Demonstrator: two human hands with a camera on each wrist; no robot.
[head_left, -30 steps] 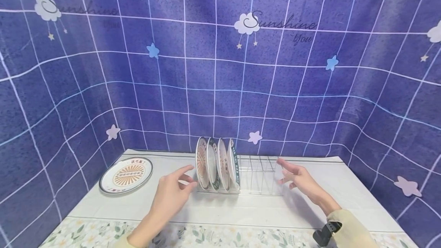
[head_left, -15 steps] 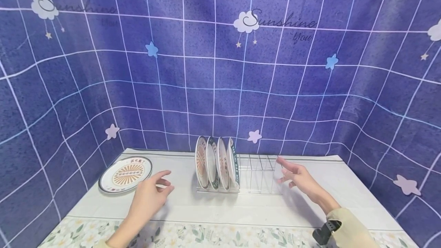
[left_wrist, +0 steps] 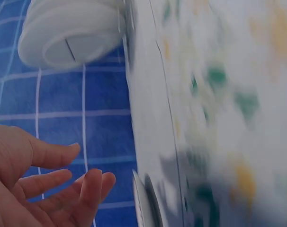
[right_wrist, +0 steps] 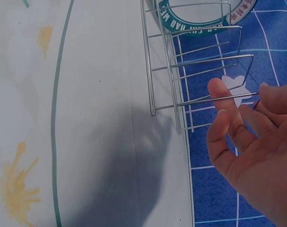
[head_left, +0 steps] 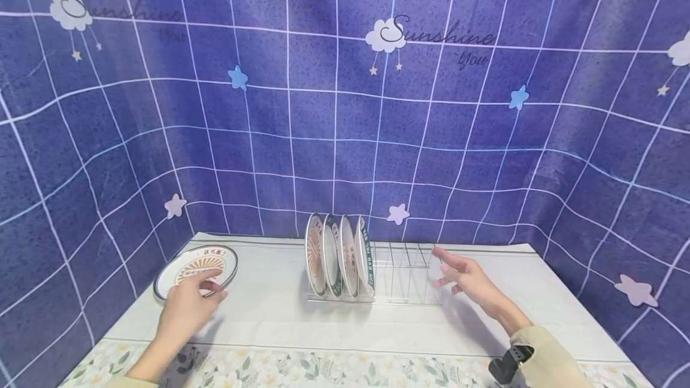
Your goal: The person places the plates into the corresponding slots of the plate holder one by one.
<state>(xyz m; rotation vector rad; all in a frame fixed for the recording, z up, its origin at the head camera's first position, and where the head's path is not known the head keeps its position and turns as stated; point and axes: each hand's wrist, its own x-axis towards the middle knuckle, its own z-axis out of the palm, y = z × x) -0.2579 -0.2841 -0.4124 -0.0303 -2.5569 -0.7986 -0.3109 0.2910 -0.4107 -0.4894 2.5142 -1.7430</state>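
Observation:
My left hand (head_left: 188, 304) hovers at the near right side of a round plate (head_left: 178, 280), its thumb and fingers apart and holding nothing. That plate lies flat at the left, white with a dark rim and an orange sunburst; the hand hides part of it. At the centre, several plates (head_left: 315, 256) stand on edge in the left half of a wire dish rack (head_left: 408, 274). My right hand (head_left: 474, 286) holds the rack's right end. In the right wrist view, the end wire runs between the thumb and fingers (right_wrist: 238, 127).
A white cloth with a floral front strip covers the table (head_left: 345, 328). Behind and at both sides hangs a blue gridded curtain (head_left: 345, 106) with clouds and stars. The rack's right-hand slots hold no plates. A dark band with a black device (head_left: 509, 364) circles my right wrist.
My left hand has moved left from beside the standing plates to the flat plate. My right hand has stayed at the rack's end, and the plates have not moved.

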